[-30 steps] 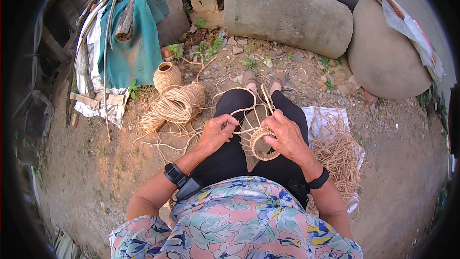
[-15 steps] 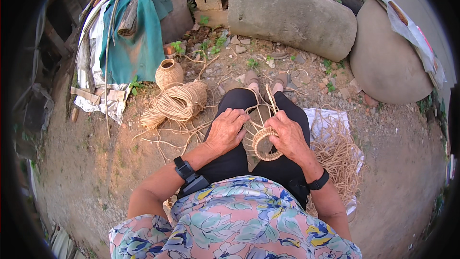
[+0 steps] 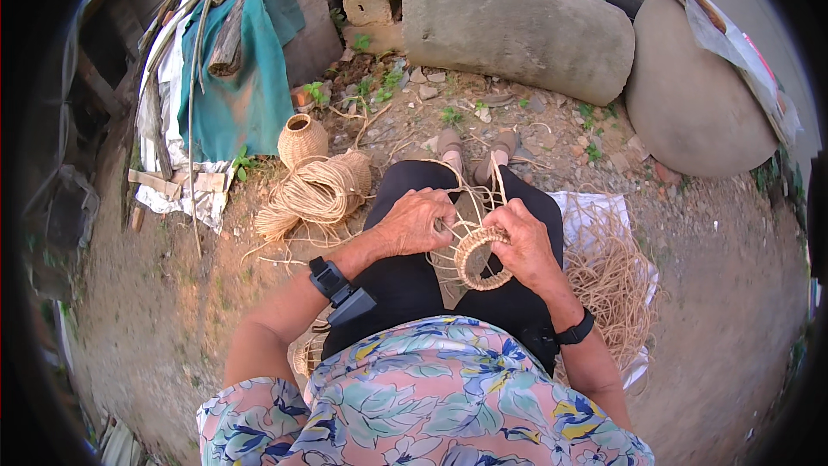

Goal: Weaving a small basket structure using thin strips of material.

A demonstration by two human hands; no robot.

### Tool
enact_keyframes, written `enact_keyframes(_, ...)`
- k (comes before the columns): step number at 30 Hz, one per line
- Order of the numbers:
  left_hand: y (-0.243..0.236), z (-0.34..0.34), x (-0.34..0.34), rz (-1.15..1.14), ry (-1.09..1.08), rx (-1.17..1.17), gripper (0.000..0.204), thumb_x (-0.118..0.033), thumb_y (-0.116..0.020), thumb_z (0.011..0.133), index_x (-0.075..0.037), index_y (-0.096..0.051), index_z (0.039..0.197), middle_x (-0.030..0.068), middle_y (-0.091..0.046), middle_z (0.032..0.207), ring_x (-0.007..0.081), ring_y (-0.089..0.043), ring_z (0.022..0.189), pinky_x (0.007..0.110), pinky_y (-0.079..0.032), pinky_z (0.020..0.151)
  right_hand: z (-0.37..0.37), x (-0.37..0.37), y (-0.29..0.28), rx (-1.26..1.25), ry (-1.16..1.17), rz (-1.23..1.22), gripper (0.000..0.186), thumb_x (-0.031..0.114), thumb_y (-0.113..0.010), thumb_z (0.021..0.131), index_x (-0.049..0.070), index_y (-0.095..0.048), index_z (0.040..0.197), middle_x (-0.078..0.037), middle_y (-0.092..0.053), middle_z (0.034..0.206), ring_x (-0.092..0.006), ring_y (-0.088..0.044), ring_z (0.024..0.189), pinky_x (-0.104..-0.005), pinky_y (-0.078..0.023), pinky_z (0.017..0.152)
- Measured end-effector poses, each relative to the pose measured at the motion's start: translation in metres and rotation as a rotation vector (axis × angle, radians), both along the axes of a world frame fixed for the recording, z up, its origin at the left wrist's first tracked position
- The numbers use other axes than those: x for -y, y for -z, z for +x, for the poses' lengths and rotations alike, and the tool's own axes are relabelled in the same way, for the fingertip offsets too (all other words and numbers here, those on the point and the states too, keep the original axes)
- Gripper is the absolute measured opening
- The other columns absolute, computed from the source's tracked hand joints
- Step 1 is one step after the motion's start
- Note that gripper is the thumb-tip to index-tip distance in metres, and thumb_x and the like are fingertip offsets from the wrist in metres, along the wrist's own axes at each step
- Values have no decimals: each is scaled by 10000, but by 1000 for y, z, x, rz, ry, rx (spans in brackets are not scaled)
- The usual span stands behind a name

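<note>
Above my lap hangs a small woven ring of tan cord (image 3: 473, 269), with loose cord strands (image 3: 466, 200) fanning out from its far side. My right hand (image 3: 526, 243) is closed on the ring's right rim, thumb and fingers wrapped over it. Just left of it, my left hand (image 3: 416, 223) is closed, its fingers curled in a pinch around one of the strands. The fingertips partly hide that strand.
A coil of tan cord (image 3: 304, 198) lies on the ground at left, beside a small woven vase (image 3: 302, 140). Loose cord (image 3: 608, 280) is heaped on a white sheet at right. Ahead lie a concrete cylinder (image 3: 517, 30) and a large rounded grey form (image 3: 694, 95).
My left hand has drawn a little further out to the left, its fingers curling tighter and pulling strands sideways. The right hand stays on the ring, which has hardly shifted.
</note>
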State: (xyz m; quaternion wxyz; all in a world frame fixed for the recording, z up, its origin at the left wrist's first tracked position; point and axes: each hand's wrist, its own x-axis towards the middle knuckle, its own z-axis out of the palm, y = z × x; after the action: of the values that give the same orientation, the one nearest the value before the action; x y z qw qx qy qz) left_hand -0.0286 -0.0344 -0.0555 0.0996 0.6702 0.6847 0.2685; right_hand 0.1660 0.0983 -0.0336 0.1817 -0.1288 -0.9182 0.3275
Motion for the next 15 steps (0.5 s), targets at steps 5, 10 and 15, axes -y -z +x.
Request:
enact_keyframes(5, -8, -1, -10, 74, 40, 44, 122, -54, -624, 717, -20, -604, 833, 113, -613, 884, 301, -628, 786, 385, -514, 695, 1, 2, 12, -76, 87, -77, 252, 29, -675, 712, 62, -586, 945, -120, -539, 898, -335, -615, 806, -413, -492, 707)
enact_keyframes(10, -18, 10, -6, 90, 17, 121, 262, 23, -587, 715, -47, -572, 967, 126, -571, 902, 338, -611, 827, 429, -506, 725, 0, 3, 11, -89, 102, -71, 245, 27, -673, 718, 60, -581, 942, -120, -537, 898, -337, -616, 802, -421, -493, 705)
enact_keyframes(15, -25, 30, 0, 172, -5, -195, 316, 39, -596, 699, -76, -542, 988, 115, -545, 874, 333, -583, 876, 443, -465, 753, 1, 7, 9, -126, 97, 4, 249, 33, -677, 726, 63, -567, 948, -127, -523, 910, -357, -609, 786, -440, -490, 689)
